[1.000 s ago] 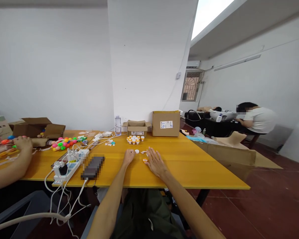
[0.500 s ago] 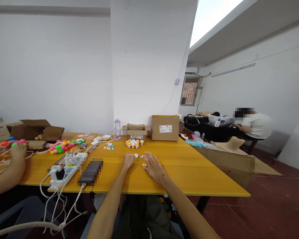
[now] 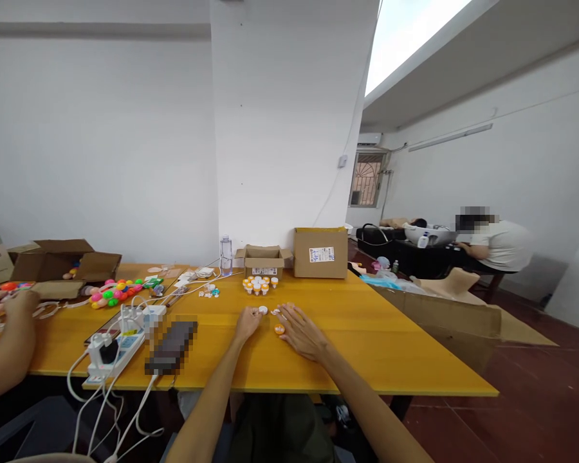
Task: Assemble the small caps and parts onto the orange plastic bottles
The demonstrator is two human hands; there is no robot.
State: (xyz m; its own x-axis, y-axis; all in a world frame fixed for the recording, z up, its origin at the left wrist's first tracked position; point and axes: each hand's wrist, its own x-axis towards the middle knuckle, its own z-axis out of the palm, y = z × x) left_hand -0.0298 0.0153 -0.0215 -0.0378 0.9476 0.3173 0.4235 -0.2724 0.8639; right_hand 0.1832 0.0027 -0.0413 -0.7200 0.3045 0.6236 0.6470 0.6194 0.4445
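My left hand [image 3: 248, 321] rests on the yellow table [image 3: 376, 347] with its fingers curled into a loose fist, right beside a small white cap [image 3: 263, 310]. Flat on the table lies my right hand [image 3: 300, 329], fingers spread, next to a small orange piece [image 3: 279, 329]. I cannot tell whether the left fingers pinch anything. A cluster of small orange-and-white bottles [image 3: 258, 285] stands a little beyond both hands, in front of a small open cardboard box [image 3: 263, 260].
A closed cardboard box [image 3: 320, 252] and a water bottle [image 3: 226, 247] stand at the table's far edge. A power strip with cables [image 3: 118, 334] and a dark device [image 3: 171, 347] lie left. Another person's hand [image 3: 14, 302] works near colourful balls [image 3: 113, 292]. A seated person [image 3: 492, 241] is at right.
The view has tilted slightly, so the table sits lower in frame. Both my hands stay in place on the table. The person's hand at left has shifted further left.
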